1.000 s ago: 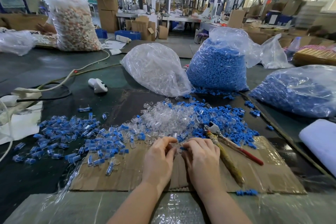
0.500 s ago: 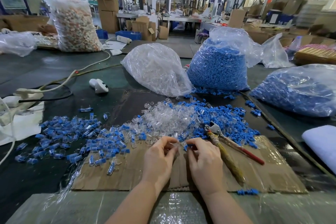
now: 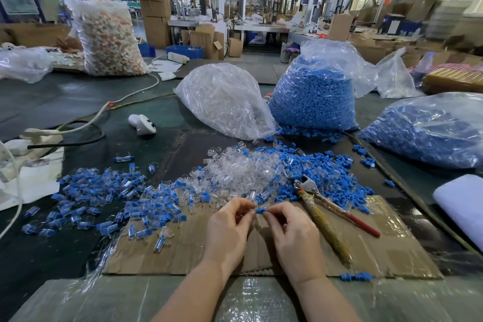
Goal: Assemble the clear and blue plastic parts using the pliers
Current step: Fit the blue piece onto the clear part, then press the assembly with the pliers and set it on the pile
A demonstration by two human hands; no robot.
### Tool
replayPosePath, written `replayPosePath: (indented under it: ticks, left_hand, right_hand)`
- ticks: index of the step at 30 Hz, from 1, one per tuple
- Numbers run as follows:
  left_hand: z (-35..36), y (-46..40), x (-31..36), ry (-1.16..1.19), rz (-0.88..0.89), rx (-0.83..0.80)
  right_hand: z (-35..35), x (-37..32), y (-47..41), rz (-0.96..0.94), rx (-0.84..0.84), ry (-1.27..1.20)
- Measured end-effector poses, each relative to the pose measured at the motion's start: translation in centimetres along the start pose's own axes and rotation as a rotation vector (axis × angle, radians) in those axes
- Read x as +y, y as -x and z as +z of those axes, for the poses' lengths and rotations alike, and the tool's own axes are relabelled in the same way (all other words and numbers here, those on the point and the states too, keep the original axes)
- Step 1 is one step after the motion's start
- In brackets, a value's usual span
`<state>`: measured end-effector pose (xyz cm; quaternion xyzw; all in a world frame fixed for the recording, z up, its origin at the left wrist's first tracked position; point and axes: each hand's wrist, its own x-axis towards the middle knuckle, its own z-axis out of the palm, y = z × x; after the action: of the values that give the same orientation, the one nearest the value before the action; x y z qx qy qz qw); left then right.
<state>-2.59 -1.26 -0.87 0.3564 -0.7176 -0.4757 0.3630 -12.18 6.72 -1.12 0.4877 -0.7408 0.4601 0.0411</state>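
Note:
My left hand (image 3: 230, 227) pinches a small clear plastic part (image 3: 251, 208) at its fingertips. My right hand (image 3: 290, 232) pinches a blue plastic part (image 3: 260, 211) and holds it against the clear one, just above the cardboard sheet (image 3: 392, 251). The pliers (image 3: 324, 213), with one red and one tape-wrapped handle, lie on the cardboard to the right of my right hand, untouched. A pile of loose clear parts (image 3: 243, 172) and a pile of loose blue parts (image 3: 332, 175) sit just beyond my hands. Assembled clear-and-blue pieces (image 3: 104, 196) are spread to the left.
A bag of clear parts (image 3: 224, 99) and two bags of blue parts (image 3: 313, 94) (image 3: 428, 128) stand further back. A white controller (image 3: 142, 124) and cables (image 3: 78, 128) lie at the left. A white pad (image 3: 462, 204) sits at the right edge. A person works behind a large bag (image 3: 109, 36).
Both hands have lifted slightly and drawn apart a little at the wrists; the blue part now shows between the fingertips, meeting the clear part.

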Motion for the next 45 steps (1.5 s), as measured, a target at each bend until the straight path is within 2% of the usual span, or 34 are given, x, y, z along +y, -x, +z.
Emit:
replayPosePath:
  ticks: [9, 20, 28, 45]
  left_hand:
    - [-0.09, 0.03, -0.23, 0.062, -0.029, -0.025]
    - [-0.2, -0.04, 0.05, 0.08, -0.031, -0.018]
    - [-0.16, 0.02, 0.11, 0.053, -0.012, -0.035]
    - [-0.16, -0.11, 0.0, 0.038, -0.008, -0.018]
  right_hand:
    - [0.46, 0.04, 0.13, -0.036, -0.028, 0.159]
    - [0.23, 0.11, 0.08, -0.145, -0.03, 0.068]
    - [0.01, 0.05, -0.07, -0.146, -0.073, 0.063]
    - [0.15, 0.08, 0.0, -0.155, -0.016, 0.05]
